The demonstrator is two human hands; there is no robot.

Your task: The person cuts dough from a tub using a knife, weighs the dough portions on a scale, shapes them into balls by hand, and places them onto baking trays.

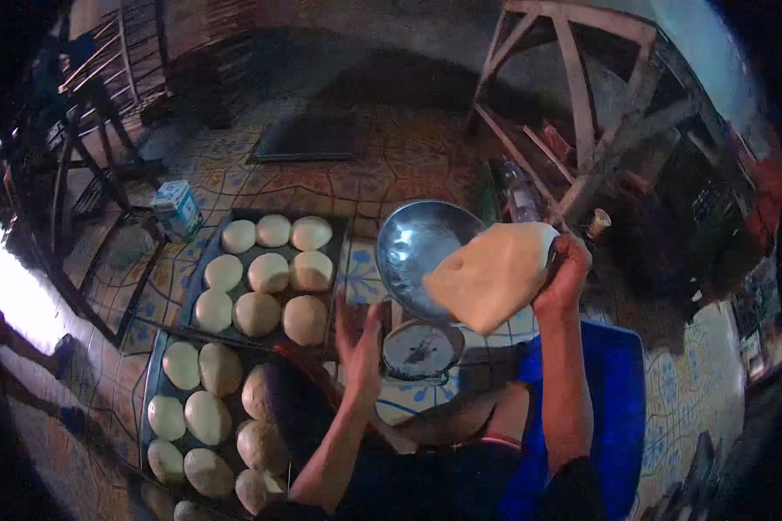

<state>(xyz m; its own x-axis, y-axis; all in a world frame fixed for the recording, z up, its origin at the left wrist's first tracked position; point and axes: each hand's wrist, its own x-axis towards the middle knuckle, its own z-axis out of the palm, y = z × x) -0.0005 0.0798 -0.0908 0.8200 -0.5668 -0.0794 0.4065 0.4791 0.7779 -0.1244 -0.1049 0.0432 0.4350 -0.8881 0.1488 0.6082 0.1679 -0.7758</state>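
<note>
My right hand grips the edge of a large, flattened piece of dough, which hangs slack to the left over a shiny metal bowl. My left hand is raised with fingers apart, holding nothing, beside the near tray corner. Just right of it sits a round, pale-topped dish or scale, its kind unclear. On the left, rounded dough balls lie in rows on a dark baking tray. A second tray closer to me holds more dough balls, partly hidden by my leg.
A blue plastic surface lies under my right arm. A wooden frame stands at the back right, with a bottle near its foot. A blue-and-white carton and a dark flat panel are on the patterned tile floor.
</note>
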